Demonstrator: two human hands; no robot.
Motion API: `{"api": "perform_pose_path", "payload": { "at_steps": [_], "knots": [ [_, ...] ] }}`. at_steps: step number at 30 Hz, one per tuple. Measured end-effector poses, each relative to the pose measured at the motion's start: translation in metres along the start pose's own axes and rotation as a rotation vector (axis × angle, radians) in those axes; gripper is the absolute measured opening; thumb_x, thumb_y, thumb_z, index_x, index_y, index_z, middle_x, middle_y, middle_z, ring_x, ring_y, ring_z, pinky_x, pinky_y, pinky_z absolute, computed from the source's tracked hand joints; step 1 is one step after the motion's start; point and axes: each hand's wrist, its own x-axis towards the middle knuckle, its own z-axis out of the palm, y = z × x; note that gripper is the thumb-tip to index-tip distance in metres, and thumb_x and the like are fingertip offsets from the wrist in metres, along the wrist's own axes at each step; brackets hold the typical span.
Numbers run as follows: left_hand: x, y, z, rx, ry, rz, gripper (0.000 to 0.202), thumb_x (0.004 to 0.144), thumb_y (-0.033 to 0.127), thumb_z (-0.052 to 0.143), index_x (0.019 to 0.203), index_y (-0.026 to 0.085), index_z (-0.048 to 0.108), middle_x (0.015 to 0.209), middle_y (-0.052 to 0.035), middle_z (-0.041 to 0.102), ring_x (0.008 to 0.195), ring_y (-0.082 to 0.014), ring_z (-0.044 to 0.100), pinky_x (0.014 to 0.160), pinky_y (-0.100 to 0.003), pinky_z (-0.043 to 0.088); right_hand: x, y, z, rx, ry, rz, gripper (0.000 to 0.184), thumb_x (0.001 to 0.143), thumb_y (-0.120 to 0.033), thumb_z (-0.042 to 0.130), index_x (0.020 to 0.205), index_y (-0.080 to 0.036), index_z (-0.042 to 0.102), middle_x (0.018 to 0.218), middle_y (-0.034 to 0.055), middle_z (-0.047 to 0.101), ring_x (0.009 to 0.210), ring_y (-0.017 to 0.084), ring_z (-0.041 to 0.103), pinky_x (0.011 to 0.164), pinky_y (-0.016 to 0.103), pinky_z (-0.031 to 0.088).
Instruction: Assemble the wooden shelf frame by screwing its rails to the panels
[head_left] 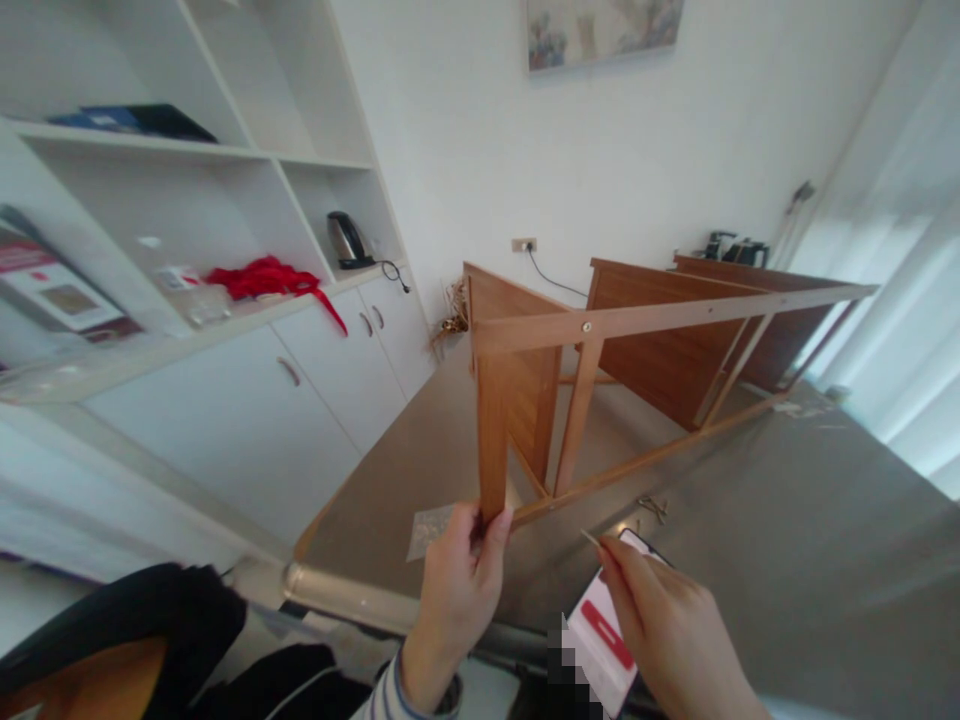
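Observation:
A wooden shelf rack (645, 318) lies on its side on the table, its shelf panels standing upright. My left hand (459, 570) is closed round the near lower corner of the frame, thumb and fingers gripping the end of an upright wooden board (492, 430). Between the thumb and fingertips of my right hand (667, 620) is a thin metal piece (591, 538), too small to tell if it is a screw. Its tip points toward the rack's lower rail, apart from it. Partly under my right hand is a phone (600, 640) with a lit pink-and-red screen.
Several loose bolts (654, 508) lie on the grey table (787, 540), right of the rack's near end. A clear plastic bag (429, 530) is by my left hand. White cabinets (247, 400) stand left, holding a kettle (346, 240) and red cloth (266, 278). A black chair (127, 630) is lower left.

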Motion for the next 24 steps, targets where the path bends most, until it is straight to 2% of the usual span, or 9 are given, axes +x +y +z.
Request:
{"api": "perform_pose_path", "payload": {
  "at_steps": [5, 10, 24],
  "knots": [
    [0.005, 0.015, -0.002, 0.014, 0.035, 0.025, 0.019, 0.087, 0.038, 0.052, 0.085, 0.019, 0.054, 0.067, 0.0009, 0.067, 0.058, -0.0123, 0.066, 0.052, -0.019, 0.050, 0.013, -0.010, 0.002, 0.035, 0.081, -0.009, 0.024, 0.097, -0.026, 0.038, 0.096, -0.014, 0.060, 0.074, 0.0056, 0.070, 0.058, 0.013, 0.064, 0.058, 0.023, 0.045],
    [0.008, 0.025, 0.000, -0.039, 0.040, 0.005, 0.020, 0.086, 0.038, 0.053, 0.086, 0.019, 0.054, 0.068, -0.0002, 0.069, 0.060, -0.0127, 0.067, 0.052, -0.018, 0.051, 0.017, -0.014, 0.010, 0.017, 0.068, -0.015, 0.018, 0.096, -0.022, 0.041, 0.096, -0.015, 0.058, 0.076, 0.0049, 0.068, 0.067, 0.015, 0.064, 0.062, 0.025, 0.043],
    [0.008, 0.030, 0.001, -0.036, 0.034, -0.010, 0.021, 0.086, 0.038, 0.054, 0.086, 0.017, 0.054, 0.070, -0.0021, 0.069, 0.060, -0.0133, 0.066, 0.053, -0.019, 0.050, 0.019, -0.015, 0.011, -0.053, 0.074, -0.050, 0.017, 0.095, -0.019, 0.041, 0.097, -0.014, 0.057, 0.065, 0.0020, 0.060, 0.062, 0.014, 0.057, 0.058, 0.026, 0.036]
  ]
}}
